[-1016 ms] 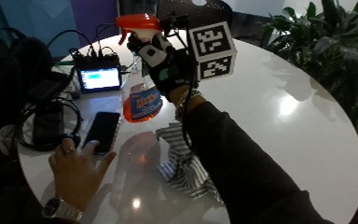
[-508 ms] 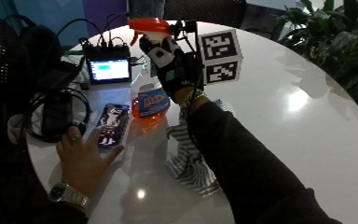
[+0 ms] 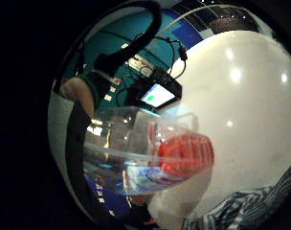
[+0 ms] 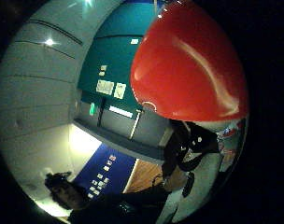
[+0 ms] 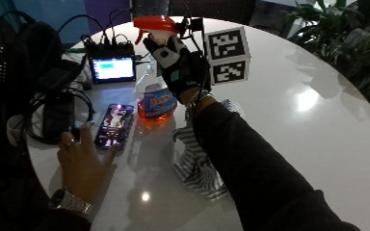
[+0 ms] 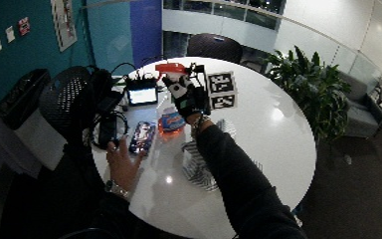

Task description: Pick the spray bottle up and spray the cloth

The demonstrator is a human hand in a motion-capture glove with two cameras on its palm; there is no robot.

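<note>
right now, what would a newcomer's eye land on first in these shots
First the spray bottle with its bright orange head, held up over the round white table by the black-gloved right hand, whose grip wraps its neck. Next, the striped cloth lying on the table under that forearm, and the lit phone that the bare hand touches.

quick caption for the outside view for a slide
Gloved right hand grips an orange-topped spray bottle upright on the white table, striped cloth beside it.
</note>
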